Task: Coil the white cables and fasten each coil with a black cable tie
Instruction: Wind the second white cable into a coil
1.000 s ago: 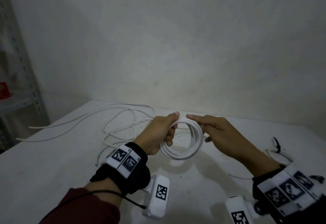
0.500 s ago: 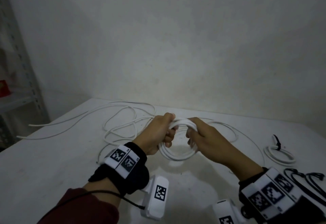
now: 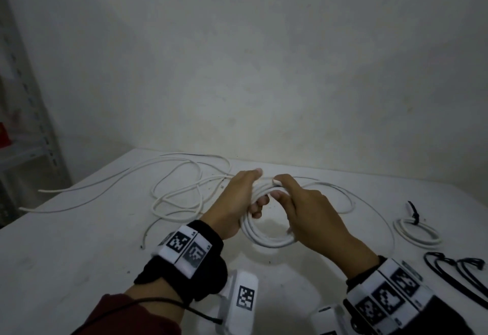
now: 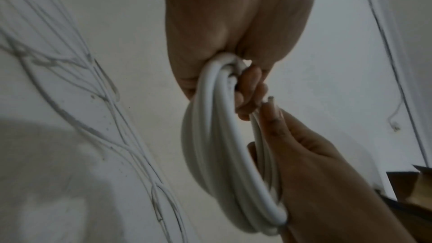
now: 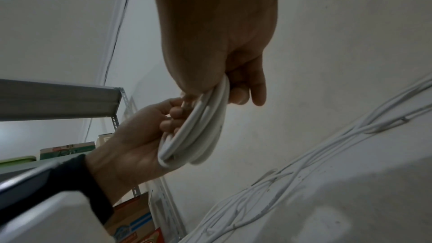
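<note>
Both hands are bare. The left hand (image 3: 239,202) sits ahead of a black wrist strap (image 3: 184,274) topped by white blocks printed with black square-code markers, and behind the strap runs a maroon sleeve (image 3: 132,316) crossed by a thin black cable. A white camera housing (image 3: 241,300) bearing another marker hangs beside the strap. The right hand (image 3: 314,215) has a matching marked band (image 3: 388,295)

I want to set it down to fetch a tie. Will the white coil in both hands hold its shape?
Probably not. The coil looks springy: its loops sit uneven, its free end sticks out, and left hand and right hand both grip it. It seems light.
</note>
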